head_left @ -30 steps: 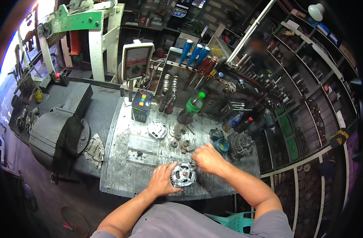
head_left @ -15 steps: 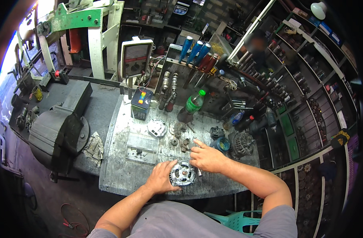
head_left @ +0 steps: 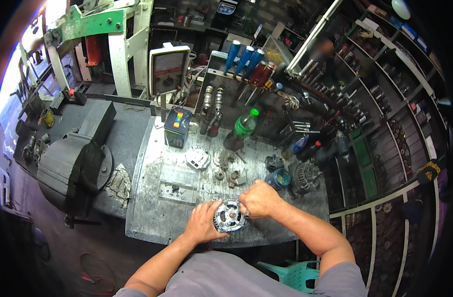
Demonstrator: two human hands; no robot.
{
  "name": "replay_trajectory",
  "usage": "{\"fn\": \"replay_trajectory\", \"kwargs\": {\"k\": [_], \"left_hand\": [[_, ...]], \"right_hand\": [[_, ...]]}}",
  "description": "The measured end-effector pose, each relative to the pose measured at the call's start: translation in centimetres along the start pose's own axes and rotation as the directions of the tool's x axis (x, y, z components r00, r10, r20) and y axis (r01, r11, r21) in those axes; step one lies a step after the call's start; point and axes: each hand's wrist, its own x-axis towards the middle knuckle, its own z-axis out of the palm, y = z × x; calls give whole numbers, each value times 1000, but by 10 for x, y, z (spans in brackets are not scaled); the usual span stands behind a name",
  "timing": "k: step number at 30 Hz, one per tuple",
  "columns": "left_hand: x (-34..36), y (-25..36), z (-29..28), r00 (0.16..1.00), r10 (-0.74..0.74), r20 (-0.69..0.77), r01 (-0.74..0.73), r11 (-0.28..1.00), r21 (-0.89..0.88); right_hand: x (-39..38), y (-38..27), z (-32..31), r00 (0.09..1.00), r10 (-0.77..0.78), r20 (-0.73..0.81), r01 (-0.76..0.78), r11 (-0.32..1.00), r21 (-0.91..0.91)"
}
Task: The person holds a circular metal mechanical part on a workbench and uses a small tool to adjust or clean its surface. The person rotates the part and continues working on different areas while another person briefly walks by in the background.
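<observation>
My left hand (head_left: 202, 222) grips the left side of a silver alternator housing (head_left: 232, 211) lying on the metal worktop (head_left: 149, 220). My right hand (head_left: 261, 200) is closed around a small metal tool (head_left: 246, 214) at the housing's upper right; most of the tool is hidden under the fingers. Beyond them lie a second silver end cover (head_left: 197, 157), small metal parts (head_left: 234, 178) and a clear plastic box (head_left: 177, 188) holding small pieces. A round blue container (head_left: 278, 179) and a darker alternator (head_left: 304, 179) sit to the right.
A large bench vise (head_left: 75, 173) occupies the left. Behind are a dark box (head_left: 176, 128), a green-capped bottle (head_left: 241, 128), screwdrivers (head_left: 245, 62) and a meter (head_left: 169, 72). Racks of sockets and shelves (head_left: 375, 109) line the right; a person (head_left: 321, 52) is partly visible there.
The fingers of my right hand, stretched upward half a second ago, are curled again at the housing's right edge. My left hand keeps its grip.
</observation>
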Motion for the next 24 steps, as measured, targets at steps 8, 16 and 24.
{"fn": "replay_trajectory", "kwargs": {"k": [8,16,24], "left_hand": [[17,-11,-13,990,57,127,-52,998,-43],[-3,9,6,996,-44,-79,44,999,-3],[6,-3,-2,1000,26,9,-26,1000,1]], "right_hand": [[6,4,8,1000,24,-15,-24,999,40],[31,-40,10,838,546,-6,-546,838,1],[-10,-1,-14,962,266,61,-269,963,37]]}}
